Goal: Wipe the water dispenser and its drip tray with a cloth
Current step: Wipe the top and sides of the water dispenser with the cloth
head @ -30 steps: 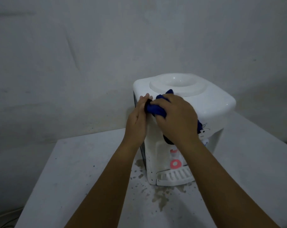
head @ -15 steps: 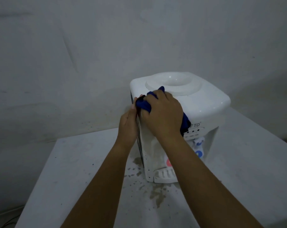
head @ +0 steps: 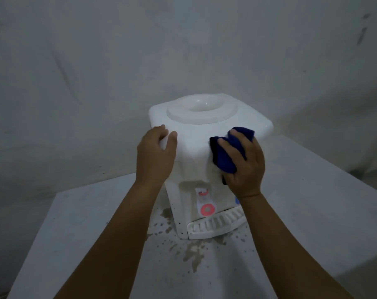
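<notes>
1. Table [head: 75,223]: a pale, dull surface that bears the appliance. Brownish stains and scattered specks [head: 191,253] lie on it just in front of the appliance base.

2. Left hand [head: 156,157]: it grips the near left corner of the water dispenser [head: 196,147]. The thumb lies over the top edge and the fingers curl round the left side; the fingertips are hidden behind the corner.

3. Water dispenser: a white tabletop unit standing upright toward the rear of the table, close to a grey wall [head: 97,61]. Its top carries a round recessed bottle seat [head: 201,110], with no bottle fitted.

4. Front panel markings: a red tap [head: 203,192] sits left of centre, and a red ring-shaped marking [head: 207,209] lies below it. A patch of blue [head: 237,200] shows at the right, mostly hidden behind the right wrist. No brand name or lettering can be read in this view.

5. Drip tray [head: 215,225]: a white slotted tray seated at the foot of the front panel, in place and untouched by either hand.

6. Cloth [head: 226,156]: dark blue and bunched, pressed against the upper front right of the dispenser.

7. Right hand [head: 245,165]: its fingers are curled over the cloth and hold it to the housing, with cloth showing above and left of the fingers.
</notes>
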